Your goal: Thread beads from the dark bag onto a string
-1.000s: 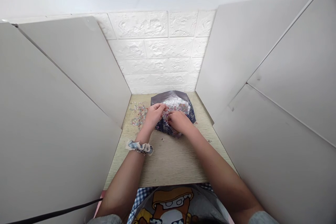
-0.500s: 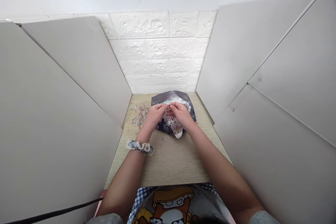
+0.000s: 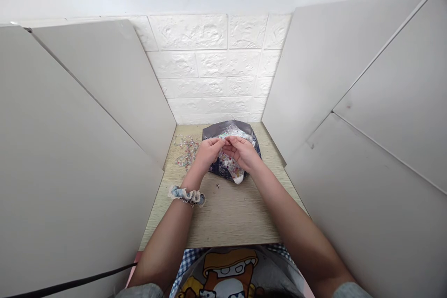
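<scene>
A dark patterned bag [image 3: 223, 129] with a silvery lining lies at the back of the table, holding many small colourful beads [image 3: 228, 166]. Over it, my left hand [image 3: 208, 152] and my right hand [image 3: 242, 151] meet, fingertips pinched close together. What they hold between them is too small to make out. Left of the bag, strings of colourful beads [image 3: 187, 151] lie in a loose heap. My left wrist wears a pale blue and cream scrunchie [image 3: 186, 195] and a bracelet.
The narrow wooden table [image 3: 233, 223] ends at a white brick-patterned wall [image 3: 188, 31]. Grey panels [image 3: 115, 84] rise on both sides. Tiny bits [image 3: 217, 185] lie in front of the bag. A black cable [image 3: 73, 283] crosses the lower left.
The fingers of my right hand have shifted and spread a little below the pinch. A thin pale strand seen between the hands before no longer shows. The view has shifted slightly.
</scene>
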`<move>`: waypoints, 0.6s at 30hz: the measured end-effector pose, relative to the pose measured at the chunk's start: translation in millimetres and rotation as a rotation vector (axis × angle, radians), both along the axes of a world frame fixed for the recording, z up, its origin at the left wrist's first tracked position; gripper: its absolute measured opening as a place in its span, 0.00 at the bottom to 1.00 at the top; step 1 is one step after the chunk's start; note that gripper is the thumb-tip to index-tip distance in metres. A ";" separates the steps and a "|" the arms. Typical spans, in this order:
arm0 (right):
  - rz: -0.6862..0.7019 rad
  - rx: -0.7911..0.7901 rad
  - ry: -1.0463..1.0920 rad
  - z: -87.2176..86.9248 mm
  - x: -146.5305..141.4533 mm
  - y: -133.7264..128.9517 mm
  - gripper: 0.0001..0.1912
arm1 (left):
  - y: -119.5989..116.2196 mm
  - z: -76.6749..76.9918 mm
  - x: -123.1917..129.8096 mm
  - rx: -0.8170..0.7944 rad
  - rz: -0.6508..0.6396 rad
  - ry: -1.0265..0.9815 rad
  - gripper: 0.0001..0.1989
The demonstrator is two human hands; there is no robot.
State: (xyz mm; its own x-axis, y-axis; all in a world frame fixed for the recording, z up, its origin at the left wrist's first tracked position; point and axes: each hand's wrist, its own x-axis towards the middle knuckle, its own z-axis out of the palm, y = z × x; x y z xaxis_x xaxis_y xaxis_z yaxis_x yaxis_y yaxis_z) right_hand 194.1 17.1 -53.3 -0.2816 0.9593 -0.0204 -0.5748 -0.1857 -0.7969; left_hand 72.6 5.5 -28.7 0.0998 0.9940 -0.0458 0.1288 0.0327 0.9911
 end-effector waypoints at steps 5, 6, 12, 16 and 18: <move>0.018 -0.024 0.030 0.4 0.4 -0.6 0.10 | -0.3 0.7 -0.7 0.019 0.004 0.012 0.12; 0.025 -0.027 0.038 0.6 0.4 -0.8 0.09 | -0.4 1.2 -0.7 0.021 0.005 0.013 0.12; 0.058 -0.025 0.080 0.1 0.4 -1.1 0.10 | -1.6 3.3 -1.0 0.024 0.012 0.014 0.12; 0.064 -0.030 0.106 -0.4 0.0 -0.7 0.10 | -2.0 3.6 -1.5 0.026 0.006 0.013 0.13; 0.065 -0.032 0.102 -0.7 -0.3 -0.7 0.10 | -2.1 3.8 -1.8 0.029 0.003 0.010 0.13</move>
